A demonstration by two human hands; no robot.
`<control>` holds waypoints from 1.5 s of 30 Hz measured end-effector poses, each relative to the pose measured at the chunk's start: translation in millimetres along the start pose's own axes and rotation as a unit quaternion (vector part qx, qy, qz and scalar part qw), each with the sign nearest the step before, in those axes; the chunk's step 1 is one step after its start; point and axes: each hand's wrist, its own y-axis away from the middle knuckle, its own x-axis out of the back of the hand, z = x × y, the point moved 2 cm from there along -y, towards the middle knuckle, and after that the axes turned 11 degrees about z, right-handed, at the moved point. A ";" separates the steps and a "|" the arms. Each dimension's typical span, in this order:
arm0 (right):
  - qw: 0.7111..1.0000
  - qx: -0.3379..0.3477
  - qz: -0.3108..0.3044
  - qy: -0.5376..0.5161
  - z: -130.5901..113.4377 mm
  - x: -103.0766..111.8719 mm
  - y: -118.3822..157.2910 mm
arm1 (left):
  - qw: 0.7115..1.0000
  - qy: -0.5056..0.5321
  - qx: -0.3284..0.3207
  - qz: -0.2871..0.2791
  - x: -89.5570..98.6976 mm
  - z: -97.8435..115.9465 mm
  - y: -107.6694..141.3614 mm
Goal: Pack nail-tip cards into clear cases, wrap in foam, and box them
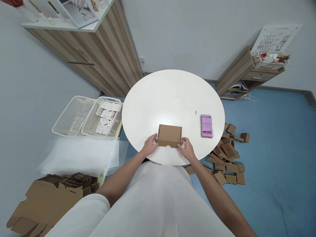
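Observation:
A small brown cardboard box (170,133) sits near the front edge of the round white table (170,95). Its top panel lies flat, while the front flap sticks out toward me with a small notch in its middle. My left hand (149,145) holds the left end of that flap, fingers at the side and thumb in front. At the opposite end, my right hand (187,149) grips the flap's right corner between thumb and fingers. What is inside the box is hidden.
A pixelated purple item (206,126) lies on the table's right. Several small boxes (228,151) are heaped on the floor at right. Left of the table are white baskets (85,122), white sheets (79,154) and stacked flat cardboard (51,200). A wooden cabinet (111,49) stands behind.

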 end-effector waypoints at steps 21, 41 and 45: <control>0.993 0.024 -0.090 -0.071 -41.5 41.2 -17.9 | 1.000 -0.004 -0.010 0.022 13.9 31.5 -1.0; 0.996 -0.031 -0.073 -0.035 -55.4 40.0 -41.2 | 0.988 -0.080 -0.099 0.088 11.4 39.2 -15.1; 0.991 -0.040 -0.090 -0.086 -54.4 37.3 -36.9 | 0.988 -0.059 -0.097 0.105 12.7 38.4 -19.2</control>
